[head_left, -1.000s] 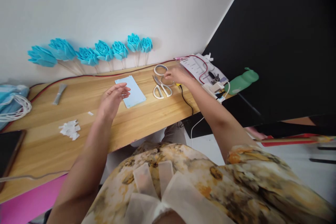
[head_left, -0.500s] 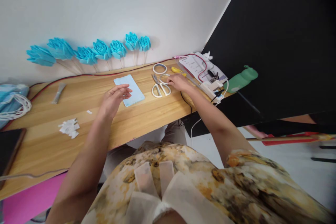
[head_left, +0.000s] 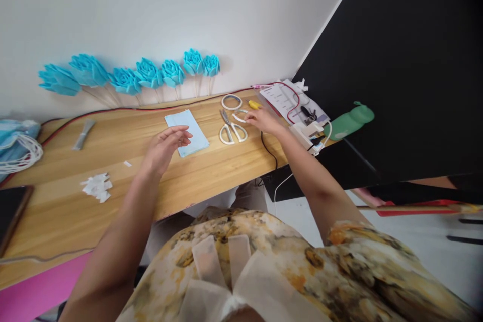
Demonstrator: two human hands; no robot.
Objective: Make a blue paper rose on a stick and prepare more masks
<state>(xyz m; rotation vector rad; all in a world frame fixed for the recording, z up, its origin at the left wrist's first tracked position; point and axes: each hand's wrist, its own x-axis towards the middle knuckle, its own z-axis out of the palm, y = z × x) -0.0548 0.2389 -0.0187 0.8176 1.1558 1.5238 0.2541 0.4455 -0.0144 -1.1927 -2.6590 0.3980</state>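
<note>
My left hand hovers over the wooden table with its fingers loosely apart and nothing in them. Its fingertips are at the near edge of a light blue sheet. My right hand reaches to the back right, its fingers pinched on the rim of a small clear tape ring. White-handled scissors lie just left of that hand. A second, larger ring and a yellow object lie behind it.
Blue paper flowers lean on the wall. White paper scraps, a metal strip, a dark phone and blue masks sit at the left. Papers, a power strip and a green bottle crowd the right end.
My right hand has drawn back a little towards me beside the scissors, uncovering the yellow object. My left hand has stayed near the blue sheet.
</note>
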